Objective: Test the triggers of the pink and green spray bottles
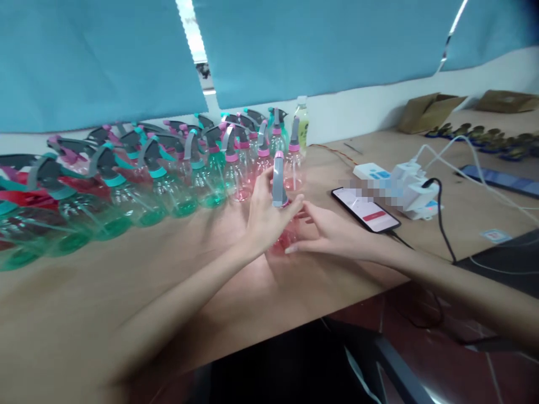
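A pink spray bottle (278,182) with a grey trigger head stands upright on the brown table between my hands. My left hand (269,210) is wrapped round its neck from the left, thumb across the front just under the head. Beside its lower right side is my right hand (322,227), fingers apart and curved toward the clear pink body; fingertips overlap the bottle's edge, and firm contact cannot be made out. Rows of green spray bottles (172,193) and pink spray bottles (239,174) stand behind and to the left.
A lit phone (365,210) lies right of my right hand, near a white power strip (373,175) with plugs and cables. Farther right are cardboard boxes (427,112), small dark objects (480,134) and another phone (503,179). A drink bottle (301,120) stands by the wall.
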Tool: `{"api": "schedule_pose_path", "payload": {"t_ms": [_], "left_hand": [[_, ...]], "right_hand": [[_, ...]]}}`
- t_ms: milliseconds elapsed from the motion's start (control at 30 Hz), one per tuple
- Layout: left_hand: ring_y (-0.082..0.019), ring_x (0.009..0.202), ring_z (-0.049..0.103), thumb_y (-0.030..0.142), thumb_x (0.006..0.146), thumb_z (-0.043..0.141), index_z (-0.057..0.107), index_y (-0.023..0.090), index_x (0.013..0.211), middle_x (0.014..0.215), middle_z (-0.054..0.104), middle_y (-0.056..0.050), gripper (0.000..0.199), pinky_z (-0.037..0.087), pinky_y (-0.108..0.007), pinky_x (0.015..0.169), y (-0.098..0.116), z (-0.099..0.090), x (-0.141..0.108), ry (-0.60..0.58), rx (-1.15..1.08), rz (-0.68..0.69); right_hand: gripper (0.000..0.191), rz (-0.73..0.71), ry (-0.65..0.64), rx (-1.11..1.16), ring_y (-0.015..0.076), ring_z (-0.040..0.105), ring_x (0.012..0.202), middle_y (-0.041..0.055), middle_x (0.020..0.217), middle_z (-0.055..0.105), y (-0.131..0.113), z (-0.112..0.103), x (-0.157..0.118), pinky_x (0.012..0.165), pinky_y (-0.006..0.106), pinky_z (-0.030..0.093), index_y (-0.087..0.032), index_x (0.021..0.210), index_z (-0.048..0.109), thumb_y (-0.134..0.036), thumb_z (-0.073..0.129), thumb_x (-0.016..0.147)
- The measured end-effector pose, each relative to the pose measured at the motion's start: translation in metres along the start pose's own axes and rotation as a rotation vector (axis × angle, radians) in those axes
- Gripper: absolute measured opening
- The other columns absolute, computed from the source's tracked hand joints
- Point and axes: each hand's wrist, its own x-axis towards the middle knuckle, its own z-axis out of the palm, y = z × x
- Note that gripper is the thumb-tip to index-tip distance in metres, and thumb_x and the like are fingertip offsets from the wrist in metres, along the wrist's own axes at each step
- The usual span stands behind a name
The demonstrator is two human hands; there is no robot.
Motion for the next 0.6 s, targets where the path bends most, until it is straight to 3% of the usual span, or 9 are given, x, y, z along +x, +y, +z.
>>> {"api": "schedule_pose_path", "payload": {"t_ms": [233,333,467,533,600], "left_hand": [[-0.028,0.105,0.060,0.026,0.074,0.075,0.050,0.022,0.119,0.103,0.061,-0.006,0.052,0.047,-0.048,0.096,0.013,0.034,0.017,-0.116,-0.099,-0.119],[-0.029,0.111,0.059,0.023,0.072,0.075,0.049,0.023,0.123,0.115,0.060,-0.009,0.058,0.045,-0.050,0.100,0.016,0.040,0.023,-0.144,-0.131,-0.126],[-0.031,0.132,0.045,0.036,0.081,0.068,0.032,0.029,0.142,0.145,0.043,-0.013,0.071,0.039,-0.053,0.108,0.003,0.032,0.023,-0.228,-0.225,-0.082],[-0.032,0.136,0.042,0.044,0.083,0.067,0.025,0.030,0.147,0.149,0.037,-0.015,0.078,0.032,-0.057,0.112,-0.010,0.024,0.018,-0.258,-0.156,-0.051],[-0.032,0.135,0.044,0.045,0.085,0.066,0.027,0.029,0.146,0.148,0.039,-0.015,0.074,0.034,-0.058,0.111,-0.025,0.016,0.013,-0.280,-0.093,-0.070]], "right_hand": [[0.061,0.019,0.172,-0.042,0.0323,0.058,0.118,0.0115,0.130,0.060,0.022,0.000,-0.004,0.096,0.050,0.050,-0.024,0.131,0.050,-0.046,0.072,0.079],[0.060,0.031,0.191,-0.070,0.0308,0.061,0.113,0.0113,0.126,0.062,0.036,-0.005,-0.002,0.094,0.048,0.051,-0.023,0.128,0.051,-0.045,0.074,0.077],[0.064,0.058,0.246,-0.152,0.0310,0.065,0.104,0.0116,0.121,0.065,0.052,-0.031,0.002,0.086,0.046,0.053,-0.023,0.129,0.050,-0.052,0.071,0.077],[0.062,0.095,0.269,-0.196,0.0314,0.066,0.101,0.0120,0.118,0.067,0.063,-0.052,0.007,0.084,0.045,0.053,-0.022,0.127,0.052,-0.057,0.069,0.079],[0.066,0.126,0.325,-0.254,0.0333,0.065,0.102,0.0130,0.117,0.067,0.076,-0.074,0.016,0.085,0.046,0.053,-0.021,0.127,0.052,-0.060,0.070,0.076]]}}
